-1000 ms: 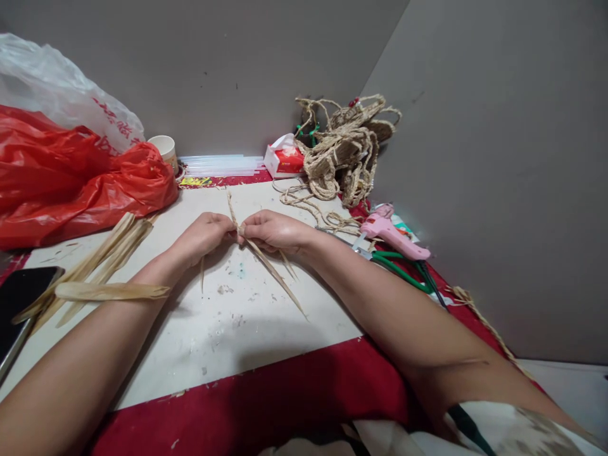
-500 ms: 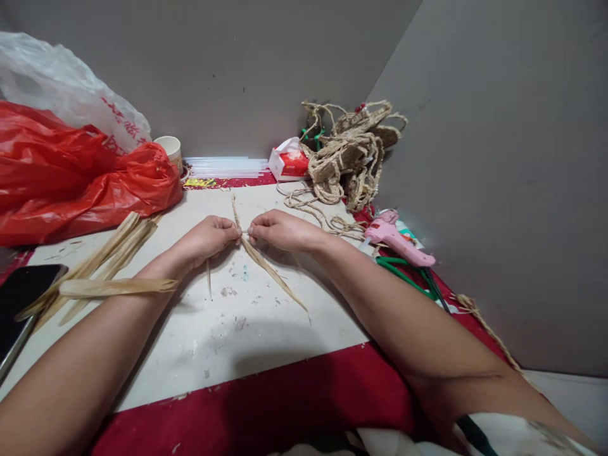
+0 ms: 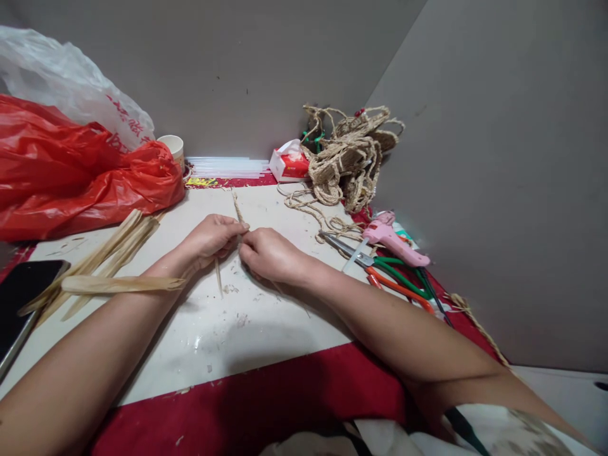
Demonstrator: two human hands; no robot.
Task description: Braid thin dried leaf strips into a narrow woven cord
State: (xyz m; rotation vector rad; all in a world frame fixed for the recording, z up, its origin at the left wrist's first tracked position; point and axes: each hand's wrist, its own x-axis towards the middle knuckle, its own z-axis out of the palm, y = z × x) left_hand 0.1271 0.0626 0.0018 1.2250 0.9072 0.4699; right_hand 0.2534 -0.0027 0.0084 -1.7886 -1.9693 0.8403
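Between my two hands is a thin braided straw cord (image 3: 238, 206), its finished end pointing away from me over the white board (image 3: 247, 354). My left hand (image 3: 216, 237) is closed, thumb and forefinger pinching the braid. Just right of it, my right hand (image 3: 273, 256) is curled closed around the loose strands at the braid's near end, mostly hiding them. One loose strand (image 3: 218, 277) hangs below my left hand. Flat dried husk strips (image 3: 121, 285) lie beside and across my left forearm.
At left are a phone (image 3: 28, 297) and a red plastic bag (image 3: 80, 171). A paper cup (image 3: 171, 147), clear glue sticks (image 3: 225, 167) and a tissue pack (image 3: 289, 162) line the back. To the right lie coiled straw rope (image 3: 349, 158), a pink glue gun (image 3: 394, 240) and scissors (image 3: 394, 269).
My right hand has moved down and closed over the loose strands, which showed before. My left hand keeps its pinch. The scissors' blades and an orange handle now show beside my right forearm.
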